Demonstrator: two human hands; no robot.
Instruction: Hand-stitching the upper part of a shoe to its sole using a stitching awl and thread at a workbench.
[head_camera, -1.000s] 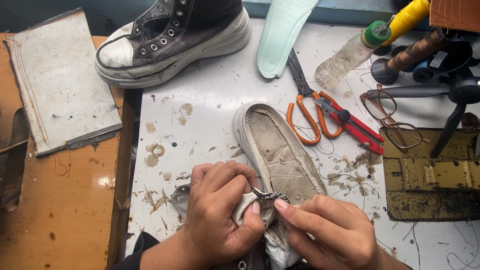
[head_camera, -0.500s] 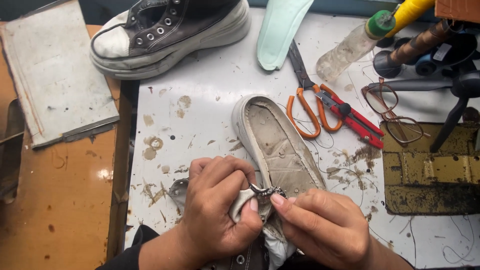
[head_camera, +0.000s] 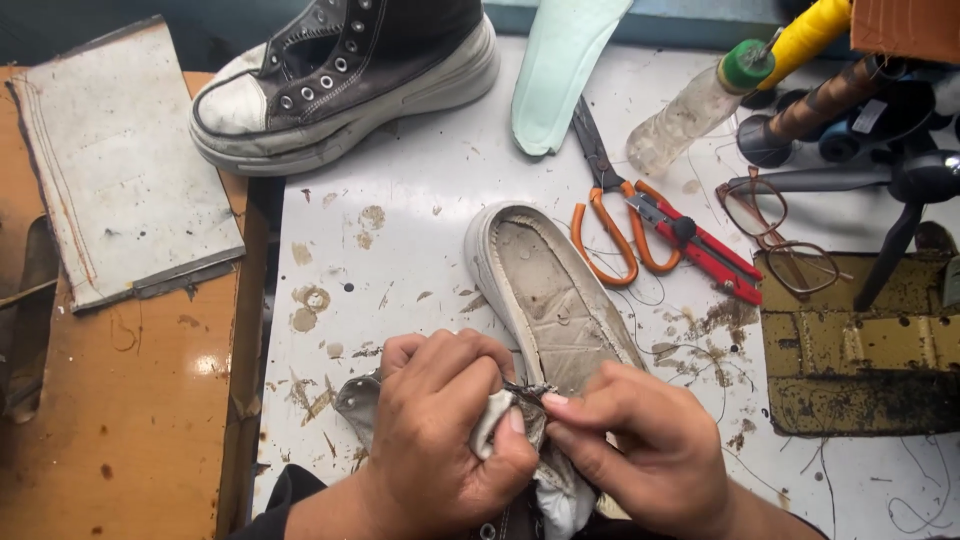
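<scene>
A worn white shoe sole with its canvas upper (head_camera: 550, 300) lies on the white table (head_camera: 420, 250), toe pointing away from me. My left hand (head_camera: 445, 420) grips the shoe's heel fabric near the front edge. My right hand (head_camera: 640, 450) pinches a small dark bit, perhaps thread or a needle, at the fabric edge, fingertips touching the left thumb. What exactly it pinches is too small to tell.
A black high-top sneaker (head_camera: 340, 80) stands at the back. A pale green insole (head_camera: 560, 70), orange-handled scissors (head_camera: 605, 220), red cutters (head_camera: 700, 245), eyeglasses (head_camera: 780, 235), a plastic bottle (head_camera: 700, 105) and tools lie to the right. A grey board (head_camera: 120, 170) rests on the wooden bench at left.
The hands stayed on the shoe's heel; my right fingers shifted slightly along the fabric edge. The view drifted a little.
</scene>
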